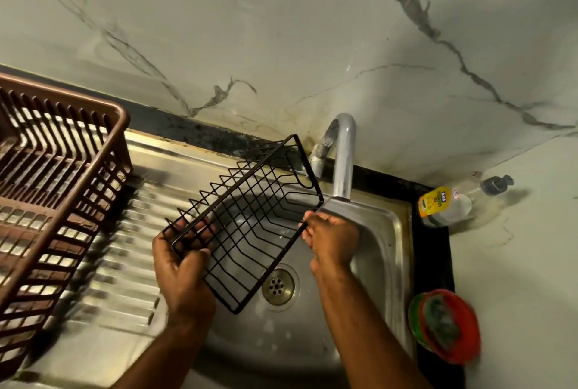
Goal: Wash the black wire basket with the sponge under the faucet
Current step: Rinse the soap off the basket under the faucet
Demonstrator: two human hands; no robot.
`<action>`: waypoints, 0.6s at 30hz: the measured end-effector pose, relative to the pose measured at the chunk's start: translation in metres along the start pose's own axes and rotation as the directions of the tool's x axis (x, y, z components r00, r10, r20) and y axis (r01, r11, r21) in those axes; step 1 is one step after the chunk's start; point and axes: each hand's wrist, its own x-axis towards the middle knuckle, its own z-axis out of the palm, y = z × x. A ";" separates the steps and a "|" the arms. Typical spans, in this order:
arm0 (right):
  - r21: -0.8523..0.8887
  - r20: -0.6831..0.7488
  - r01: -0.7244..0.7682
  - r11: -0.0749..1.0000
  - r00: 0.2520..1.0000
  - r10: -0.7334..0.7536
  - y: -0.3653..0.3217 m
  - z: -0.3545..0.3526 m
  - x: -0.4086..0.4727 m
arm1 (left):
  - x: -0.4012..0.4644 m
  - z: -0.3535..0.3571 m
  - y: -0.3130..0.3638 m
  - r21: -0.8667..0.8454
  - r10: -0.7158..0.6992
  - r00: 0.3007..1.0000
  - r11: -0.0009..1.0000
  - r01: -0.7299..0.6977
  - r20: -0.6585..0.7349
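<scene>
Plainly, the black wire basket [247, 220] is held tilted over the sink [387, 251], its upper corner just beside the faucet [344, 157]. It is gripped at its lower left end by the left hand [183, 260], whose fingers are curled round the rim wire and show through the mesh. The long right edge is pinched by the right hand [331, 240], close under the faucet's spout. No water can be seen running, and no sponge is held in either hand. What appears to be the sponge [444, 323] is seen lying in a red dish [450, 354] on the counter [516, 263] to the right of the sink, near a bottle of dishwash gel [444, 205]. The step in hand is judged to be positioning, with scrubbing not yet begun. For the next move, the right hand would need to be freed so that the sponge can be fetched and the water turned on, while the basket is kept steady by the left hand alone.
</scene>
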 end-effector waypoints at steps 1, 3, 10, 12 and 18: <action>0.011 -0.004 -0.002 1.000 1.000 0.002 0.000 -0.003 -0.002 | -0.001 0.003 -0.003 -0.007 -0.004 1.000 1.000 0.004 -0.006; 0.024 -0.016 -0.017 1.000 1.000 0.017 0.000 -0.009 -0.002 | -0.003 0.008 -0.010 -0.032 -0.016 1.000 0.999 0.016 -0.001; 0.056 0.018 -0.034 0.998 0.999 0.033 0.000 -0.022 -0.005 | 0.001 0.012 -0.029 -0.131 -0.028 1.000 0.991 0.029 0.014; 0.080 0.111 -0.041 0.996 0.993 0.032 0.001 -0.024 -0.010 | 0.007 0.010 -0.030 -0.174 -0.095 0.995 0.980 0.094 -0.001; -0.164 0.379 0.140 0.977 0.923 -0.069 0.000 -0.032 -0.007 | 0.012 -0.014 -0.025 -0.256 -0.550 0.824 0.784 0.566 0.135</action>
